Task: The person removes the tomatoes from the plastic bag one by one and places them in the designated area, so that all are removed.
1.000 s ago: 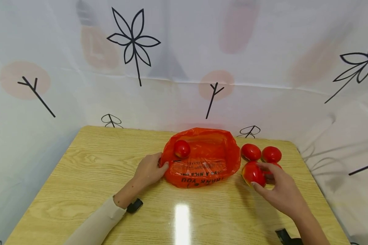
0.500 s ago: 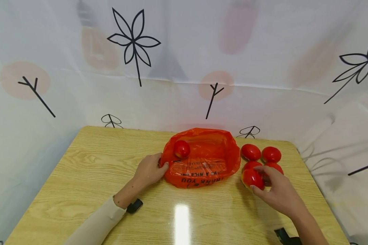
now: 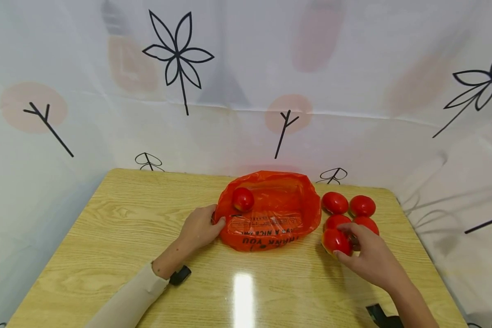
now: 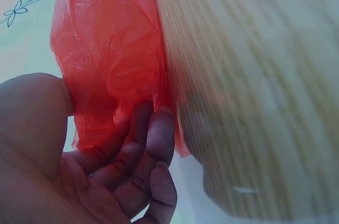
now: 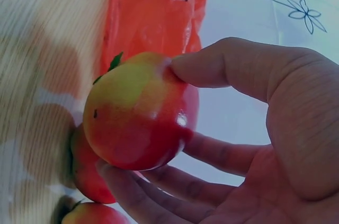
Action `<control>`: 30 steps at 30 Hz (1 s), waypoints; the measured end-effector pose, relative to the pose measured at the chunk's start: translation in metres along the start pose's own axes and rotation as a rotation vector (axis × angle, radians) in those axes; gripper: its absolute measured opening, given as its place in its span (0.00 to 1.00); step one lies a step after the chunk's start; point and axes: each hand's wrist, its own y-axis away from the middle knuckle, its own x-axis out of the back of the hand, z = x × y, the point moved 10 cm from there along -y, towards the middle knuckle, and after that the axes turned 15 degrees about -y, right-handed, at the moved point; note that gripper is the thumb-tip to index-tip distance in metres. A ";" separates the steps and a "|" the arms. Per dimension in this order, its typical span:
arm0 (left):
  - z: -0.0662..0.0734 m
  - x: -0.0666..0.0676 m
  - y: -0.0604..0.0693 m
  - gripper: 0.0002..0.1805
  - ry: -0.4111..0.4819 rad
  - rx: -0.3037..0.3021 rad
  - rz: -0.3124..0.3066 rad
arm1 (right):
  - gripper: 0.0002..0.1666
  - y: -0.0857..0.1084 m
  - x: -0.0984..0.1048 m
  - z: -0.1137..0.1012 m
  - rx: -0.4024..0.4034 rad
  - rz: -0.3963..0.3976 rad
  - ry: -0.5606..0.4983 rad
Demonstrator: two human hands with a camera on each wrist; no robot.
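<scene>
In the head view, my left hand [image 3: 197, 226] grips the left edge of a red plastic bag [image 3: 270, 234] with printed lettering. The bag lies with its mouth spread wide, and a red apple [image 3: 243, 199] shows inside it at the left. The left wrist view has my thumb on one side of the thin plastic [image 4: 114, 49] and curled fingers on the other. My right hand [image 3: 371, 255] holds another apple [image 3: 337, 241] between thumb and fingers. Seen from the right wrist, this apple [image 5: 140, 110] is red and yellow with a small green leaf, above other apples.
Several more red apples [image 3: 362, 206] stand grouped at the right of the bag, one [image 3: 338, 222] just behind the held apple. A wooden table [image 3: 139, 205] carries everything, with a patterned white cloth [image 3: 229, 136] hanging behind and beside it.
My right hand has brought its apple slightly toward me, uncovering another apple behind it. The left hand and the bag stay in place.
</scene>
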 end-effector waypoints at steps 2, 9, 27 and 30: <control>0.000 0.000 0.000 0.05 -0.001 0.000 0.000 | 0.35 0.000 0.000 0.000 -0.002 -0.007 0.015; 0.000 -0.001 0.000 0.05 0.004 -0.001 -0.008 | 0.36 0.002 -0.003 0.007 -0.050 -0.045 0.091; 0.000 0.000 0.001 0.06 0.014 0.001 -0.013 | 0.35 0.004 -0.007 0.018 -0.112 -0.084 0.171; 0.000 0.000 0.001 0.05 0.013 -0.002 -0.010 | 0.35 0.004 -0.006 0.020 -0.119 -0.074 0.189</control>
